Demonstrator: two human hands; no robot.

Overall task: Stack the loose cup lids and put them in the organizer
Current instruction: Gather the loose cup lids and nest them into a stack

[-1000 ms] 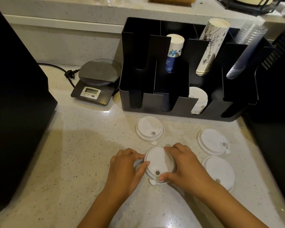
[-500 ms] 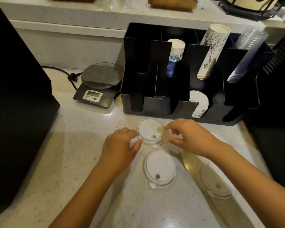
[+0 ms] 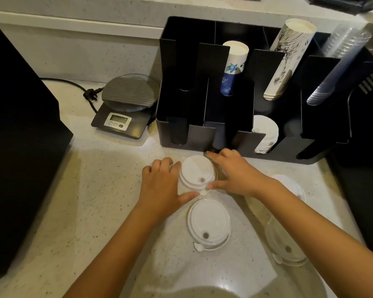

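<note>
Both hands, left (image 3: 162, 188) and right (image 3: 237, 173), pinch one white cup lid (image 3: 197, 173) by its rim; apparently lifted slightly off surface (image 3: 95, 211), just before black organizer (image 3: 202, 136).

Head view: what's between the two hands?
One white cup lid, left hand and right hand gripping its opposite edges, seen in the head view.

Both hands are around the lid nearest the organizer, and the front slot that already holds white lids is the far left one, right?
Not quite. The head view shows the white lids in the organizer, in a front slot right of centre; the far left one looks empty. Both the left hand and right hand do flank that nearest lid.
</note>
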